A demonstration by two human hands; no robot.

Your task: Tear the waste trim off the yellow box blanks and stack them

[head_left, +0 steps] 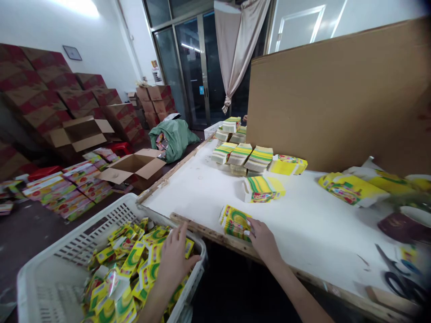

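My left hand [173, 258] is over a white plastic basket [43, 278], its fingers apart. Under it lie many small yellow-and-green packets [128, 264], heaped loosely. On the table's near edge, a row of the same yellow packets [234, 220] is lined up closely together. My right hand [261, 237] grips the right end of this row, fingers bent against the packets; the thumb side is partly hidden. Just beyond, a yellow printed carton [262, 188] lies on the white tabletop [198, 197].
Bundles of flat yellow-green cartons [240, 154] are piled further back. A large cardboard sheet [336, 98] stands along the far side. Scissors [397, 273] and a dark mug [404, 224] are at the right. On the floor sit an open box [136, 166] and a green sack [177, 139].
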